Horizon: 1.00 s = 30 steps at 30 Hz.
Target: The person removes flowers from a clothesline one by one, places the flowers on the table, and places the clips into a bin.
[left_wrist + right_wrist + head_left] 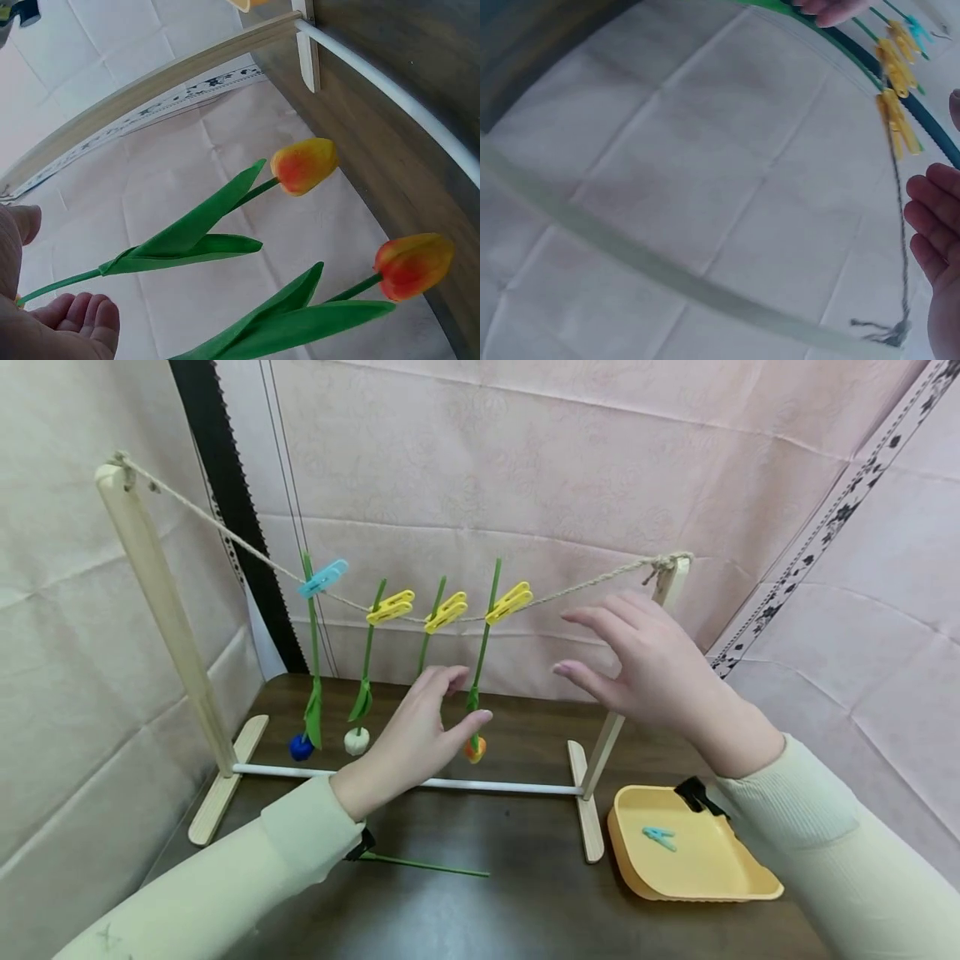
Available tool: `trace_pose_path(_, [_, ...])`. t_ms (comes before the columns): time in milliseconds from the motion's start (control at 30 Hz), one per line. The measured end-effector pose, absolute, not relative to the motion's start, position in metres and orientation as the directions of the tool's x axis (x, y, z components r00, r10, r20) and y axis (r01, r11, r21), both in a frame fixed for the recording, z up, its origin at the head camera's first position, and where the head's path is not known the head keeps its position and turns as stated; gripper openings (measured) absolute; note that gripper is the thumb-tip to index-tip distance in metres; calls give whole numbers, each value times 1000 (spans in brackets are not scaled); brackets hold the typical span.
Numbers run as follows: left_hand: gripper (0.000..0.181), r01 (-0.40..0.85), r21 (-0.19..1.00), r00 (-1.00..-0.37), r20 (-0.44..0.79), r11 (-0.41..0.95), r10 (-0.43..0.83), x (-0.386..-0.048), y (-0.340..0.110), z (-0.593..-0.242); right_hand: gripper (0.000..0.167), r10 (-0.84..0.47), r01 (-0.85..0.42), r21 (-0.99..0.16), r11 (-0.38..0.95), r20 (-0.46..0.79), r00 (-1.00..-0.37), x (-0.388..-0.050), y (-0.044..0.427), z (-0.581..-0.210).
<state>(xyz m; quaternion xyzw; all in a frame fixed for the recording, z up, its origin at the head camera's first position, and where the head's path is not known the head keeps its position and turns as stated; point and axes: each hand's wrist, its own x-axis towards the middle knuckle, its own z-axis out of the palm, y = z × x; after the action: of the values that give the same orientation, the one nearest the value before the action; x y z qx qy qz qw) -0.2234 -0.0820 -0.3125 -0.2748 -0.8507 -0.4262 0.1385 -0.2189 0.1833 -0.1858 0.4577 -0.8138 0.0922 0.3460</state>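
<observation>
My left hand (420, 727) is near an orange-yellow artificial tulip (476, 749), which hangs head down from a twine line (585, 585). Its thumb and fingers are spread apart; in the left wrist view a stem passes between them without clear contact. A second orange-yellow tulip (414, 266) hangs alongside in that view; the hand hides its flower in the head view. Yellow clothespins (510, 602) pin the stems. My right hand (652, 664) hovers right of the rightmost clothespin, fingers extended, holding nothing. Further left hang a white tulip (357, 741) and a blue tulip (302, 747), the latter under a blue clothespin (324, 578).
Two wooden posts, left (168, 618) and right (603, 752), carry the twine, with a white rod (502, 787) joining their feet. A yellow tray (637, 881) holds a blue-green clothespin (660, 837). In front of the rod lies a green stem (427, 865), partly behind the left sleeve.
</observation>
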Motion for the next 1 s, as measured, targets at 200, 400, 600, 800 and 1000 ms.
trace_pose_path(200, [65,594,641,-804,488,486,339,-231,-74,-309,50,-670,-792,205,575,674,-312,-228,166,-173])
trace_pose_path(400, [58,612,634,-790,523,473,320,-238,-68,-305,49,-673,-783,223,581,673,-307,-241,154,-168])
trace_pose_path(600, [48,656,611,-751,587,443,303,-244,-62,-303,45,-659,-741,198,642,636,-401,-255,148,-166])
trace_pose_path(800, [34,713,567,-692,663,412,286,-249,-57,-301,31,-675,-730,219,648,609,-417,-264,143,-170])
trace_pose_path(1000, [28,734,552,-668,693,396,271,-248,-55,-299,17,-688,-767,210,607,621,-374,-267,138,-175])
